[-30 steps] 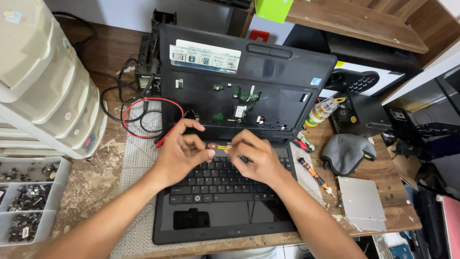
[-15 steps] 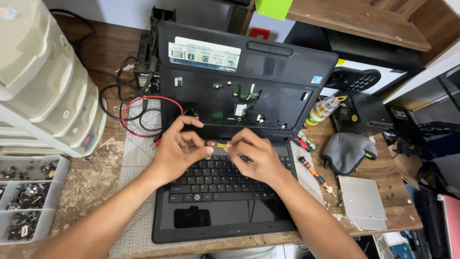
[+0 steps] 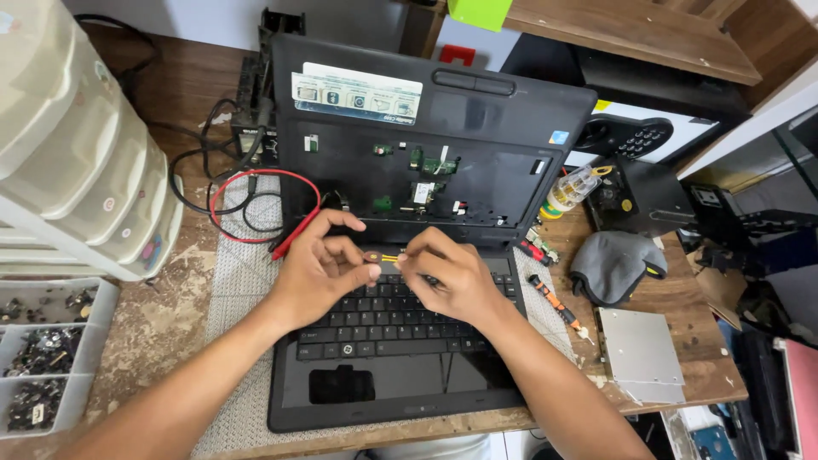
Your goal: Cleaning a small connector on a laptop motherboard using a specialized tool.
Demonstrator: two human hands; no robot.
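While I am leaning over a worn wooden workbench (image 3: 128, 341), its top scuffed and speckled pale along the lower left of the frame, a grey mesh mat (image 3: 247, 290) is lying across its middle under a black laptop (image 3: 400, 341). Stacked cream plastic drawers (image 3: 77, 162) are filling the upper left, and a clear parts tray (image 3: 47, 358) with small dark bits is sitting at the lower left edge. Red and black cables (image 3: 247, 204) are looping on the mat just left of the laptop. To the right of centre a grey cloth (image 3: 618, 264) is resting near an orange-handled screwdriver (image 3: 554, 302), with a flat silver drive caddy (image 3: 639, 353) below them. Dark boxes and a wooden shelf (image 3: 630, 30) are crowding the upper right.

The laptop's lid panel (image 3: 426, 145) is standing open at the top centre with its screen removed, showing small green circuit pieces and a pale label strip along its upper edge. Its keyboard (image 3: 383, 315) is lying below my hands, and the glossy palm rest is reflecting light at the bottom centre.

I am pinching a small flat ribbon connector (image 3: 385, 257), yellowish with a dark end, between both hands just above the top row of keys, in the centre of the frame. My left hand (image 3: 319, 273) is closing narrowly on its left end with thumb and forefinger, and my right hand (image 3: 452, 277) is gripping its right end the same way, fingers curled tight.
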